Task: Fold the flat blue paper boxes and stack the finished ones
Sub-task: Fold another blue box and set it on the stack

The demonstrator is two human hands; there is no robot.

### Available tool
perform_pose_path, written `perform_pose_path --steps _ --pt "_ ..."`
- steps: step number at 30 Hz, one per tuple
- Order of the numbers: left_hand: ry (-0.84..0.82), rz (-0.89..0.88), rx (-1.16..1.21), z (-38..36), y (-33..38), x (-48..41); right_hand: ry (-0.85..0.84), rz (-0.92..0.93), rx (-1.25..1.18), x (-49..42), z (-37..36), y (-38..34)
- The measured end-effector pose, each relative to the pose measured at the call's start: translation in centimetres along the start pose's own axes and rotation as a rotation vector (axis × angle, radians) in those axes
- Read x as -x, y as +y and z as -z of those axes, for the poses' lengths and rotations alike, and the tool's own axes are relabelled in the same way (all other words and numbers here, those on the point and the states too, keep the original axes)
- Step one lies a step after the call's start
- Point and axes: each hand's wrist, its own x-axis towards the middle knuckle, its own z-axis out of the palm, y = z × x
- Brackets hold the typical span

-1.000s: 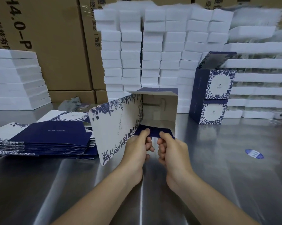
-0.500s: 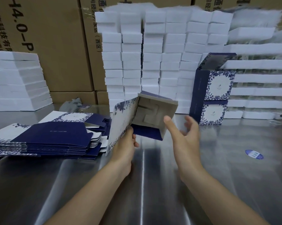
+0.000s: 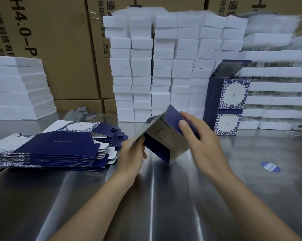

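1. While the left hand (image 3: 132, 151) pinches the tilted, half-folded blue box (image 3: 165, 141) by its left edge, the right hand (image 3: 200, 138) presses flat-fingered on its right wall.
2. It hangs over the mid-worktop (image 3: 152, 197); the finished boxes (image 3: 232, 94) stand far-right, nearer the right hand.

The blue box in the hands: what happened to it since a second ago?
The box got tilted sideways. The right hand let go of the bottom flap, swung away, then came back onto the dark blue side. The left hand kept hold. The flat pile and the two finished boxes stayed put.
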Motion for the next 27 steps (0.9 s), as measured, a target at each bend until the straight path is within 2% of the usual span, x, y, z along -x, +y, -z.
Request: perform_pose_path --steps 4,7,12,16,19,21,22,26,27 --pt "0.026 0.006 0.007 -0.1 0.2 -0.2 -0.105 -0.002 0.127 0.2 -0.2 0.7" --pt "0.028 -0.037 -0.016 0.0 0.4 -0.2 -0.085 -0.013 0.168 0.1 -0.3 1.0" --pt "0.009 -0.293 -0.103 0.2 0.7 0.3 0.003 -0.052 0.197 0.2 -0.2 1.0" --pt "0.009 -0.554 -0.165 0.7 1.1 1.0 0.040 0.022 0.388 0.4 0.4 0.9" --pt "0.079 -0.740 -0.350 1.2 1.3 1.1 -0.025 -0.041 0.267 0.4 0.6 1.7" --pt "0.129 -0.817 -0.409 1.3 1.6 1.3 -0.119 -0.197 0.231 0.0 0.5 2.2" --pt "0.146 -0.827 -0.421 1.3 1.8 1.3 -0.113 -0.279 0.180 -0.1 0.4 2.2" --pt "0.135 -0.790 -0.296 0.8 2.0 1.4 0.070 -0.288 0.115 0.0 0.0 2.4" --pt "0.142 -0.757 -0.241 0.6 2.0 1.6 0.120 -0.340 0.064 -0.3 -0.1 2.7"
